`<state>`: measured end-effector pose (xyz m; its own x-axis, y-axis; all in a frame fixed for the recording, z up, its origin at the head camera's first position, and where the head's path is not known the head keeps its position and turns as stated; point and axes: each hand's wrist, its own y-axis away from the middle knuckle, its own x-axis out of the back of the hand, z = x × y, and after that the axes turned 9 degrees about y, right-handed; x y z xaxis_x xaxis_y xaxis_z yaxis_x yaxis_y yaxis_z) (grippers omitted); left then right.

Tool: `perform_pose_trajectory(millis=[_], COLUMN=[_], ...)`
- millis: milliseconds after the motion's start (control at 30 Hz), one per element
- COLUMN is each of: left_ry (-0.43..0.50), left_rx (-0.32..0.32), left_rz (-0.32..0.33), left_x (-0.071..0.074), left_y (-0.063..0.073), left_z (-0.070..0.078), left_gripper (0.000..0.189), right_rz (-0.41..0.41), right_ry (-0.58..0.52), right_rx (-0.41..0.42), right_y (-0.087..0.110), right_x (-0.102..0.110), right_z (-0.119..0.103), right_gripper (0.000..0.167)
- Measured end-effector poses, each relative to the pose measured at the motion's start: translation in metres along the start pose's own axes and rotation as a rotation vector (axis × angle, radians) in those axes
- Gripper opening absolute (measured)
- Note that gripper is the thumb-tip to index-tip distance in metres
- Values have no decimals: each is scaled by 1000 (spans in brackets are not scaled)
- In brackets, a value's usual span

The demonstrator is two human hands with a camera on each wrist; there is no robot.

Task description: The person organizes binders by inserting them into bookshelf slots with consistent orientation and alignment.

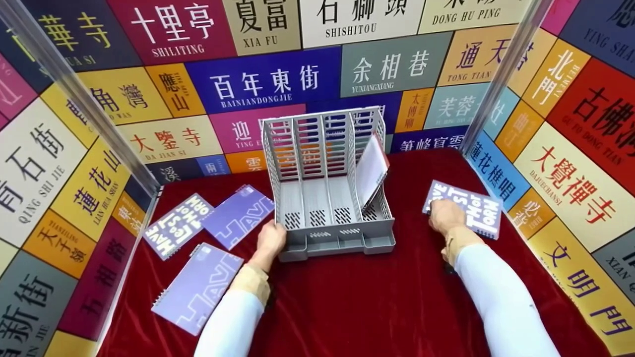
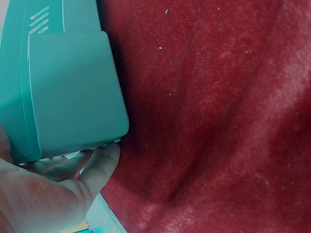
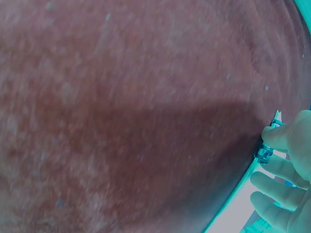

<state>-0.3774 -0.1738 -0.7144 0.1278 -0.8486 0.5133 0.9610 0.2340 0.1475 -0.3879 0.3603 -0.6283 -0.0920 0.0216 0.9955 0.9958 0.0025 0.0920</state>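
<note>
A grey desktop file organizer (image 1: 317, 198) with tall slotted dividers stands at the centre. My left hand (image 1: 271, 241) grips its lower left front corner. In the left wrist view, the fingers of my left hand (image 2: 63, 187) bend along the side of the organizer's base (image 2: 80, 92). Off to the right, my right hand (image 1: 448, 216) pinches the left edge of a purple spiral notebook (image 1: 483, 213) with white lettering. In the right wrist view, thumb and fingers of my right hand (image 3: 286, 165) meet at the notebook's ring binding (image 3: 264, 153). Another notebook (image 1: 373, 171) leans in the organizer's rightmost compartment.
Left of the organizer lie a white-lettered notebook (image 1: 178, 225), a purple notebook (image 1: 238, 215) partly behind it, and a larger purple notebook (image 1: 198, 287) nearer me. Dark red cloth (image 1: 357, 307) covers the table. Panels with printed street names (image 1: 268, 84) enclose the back and sides.
</note>
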Motion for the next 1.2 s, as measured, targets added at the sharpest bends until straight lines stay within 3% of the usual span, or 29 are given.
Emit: perform_pose_trajectory(millis=[167, 233, 367, 600, 633, 767, 833, 867, 1200], left_ry=[-4, 10, 12, 3, 9, 15, 14, 11, -18], left_rx=[-11, -10, -13, 7, -2, 0, -3, 5, -35], left_rz=[29, 20, 20, 28, 21, 21, 21, 29, 26], left_x=[5, 13, 16, 7, 12, 10, 10, 4, 2], left_y=[14, 26, 30, 16, 22, 18, 18, 10, 7], left_z=[14, 25, 29, 17, 21, 18, 17, 11, 7], left_gripper=[51, 49, 50, 49, 48, 47, 47, 48, 48], right_rz=[32, 35, 25, 4, 1, -16, -29, -37, -153], right_ry=[-15, -18, -26, -54, -57, -58, -60, -60, -72], right_rx=[18, 19, 14, 4, 4, 20, 33, 40, 37], right_y=[-1, -2, -5, -8, -8, -8, -7, -6, 4], right_x=[-1, -1, -2, -3, -2, 1, 3, 4, 13], right_z=[-11, -15, -22, -33, -33, -30, -26, -23, 15], right_gripper=[13, 12, 13, 13, 13, 16, 20, 22, 42])
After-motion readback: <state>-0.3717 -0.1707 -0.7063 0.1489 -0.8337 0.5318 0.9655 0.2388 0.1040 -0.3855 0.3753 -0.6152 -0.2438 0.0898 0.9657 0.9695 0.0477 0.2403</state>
